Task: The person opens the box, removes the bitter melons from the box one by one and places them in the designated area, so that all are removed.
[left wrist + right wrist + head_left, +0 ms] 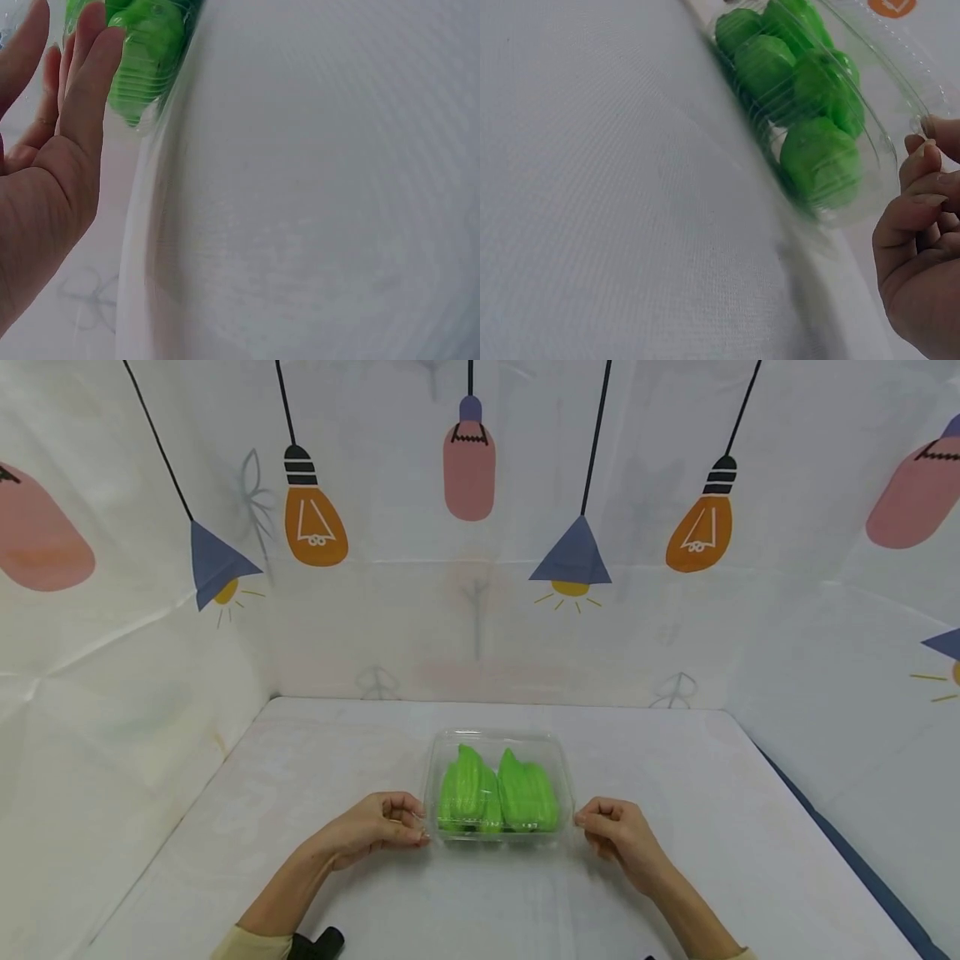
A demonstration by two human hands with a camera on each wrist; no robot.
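Hands frame a clear plastic clamshell box (498, 785) on the white-covered table (300, 827), one at each near corner. The left hand (378, 831) lies just to the box's left, so the box sits immediately to that hand's right and slightly ahead of it. In the head view its fingertips meet the box's near left corner. The left wrist view shows those fingers (86, 67) fairly straight and held close together beside the plastic, not wrapped round it. The right hand (618, 835) lies on the other side, with the box immediately to its left. Its fingers (919, 199) are curled, and their tips sit at the rim of the box's near right corner. They seem to pinch that rim, though the blur in the right wrist view leaves it uncertain whether thumb and fingers truly grip it. Inside the box, between the two hands, lie two bright green ridged vegetables (497, 793) side by side, their long sides running away from the person. The lid looks closed over them. Beyond the hands a backdrop printed with hanging lamps (315, 518) rises behind the table.
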